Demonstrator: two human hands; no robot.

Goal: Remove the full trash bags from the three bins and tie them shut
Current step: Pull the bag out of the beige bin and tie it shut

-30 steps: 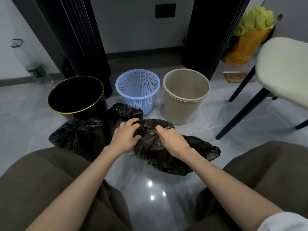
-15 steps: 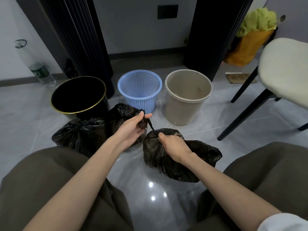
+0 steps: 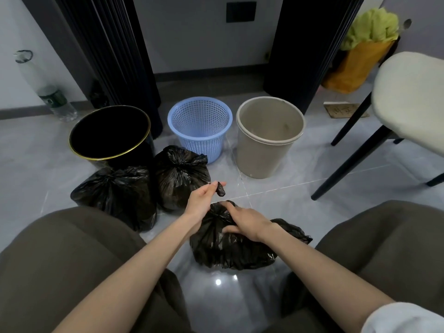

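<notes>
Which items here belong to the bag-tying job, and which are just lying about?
Job: black bin; blue mesh basket; beige bin; three black trash bags; left hand; right hand.

Lying about: plastic bottle; chair; orange bag; cardboard scrap.

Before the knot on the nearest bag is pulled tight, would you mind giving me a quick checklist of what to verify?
1. Left hand pinches a twisted bag strip: ok.
2. Right hand pins the nearest bag at its gathered neck: ok.
3. Knot closed: cannot tell.
4. Black bin, blue basket and beige bin emptied: ok.
5. Two other bags bunched shut: ok.
</notes>
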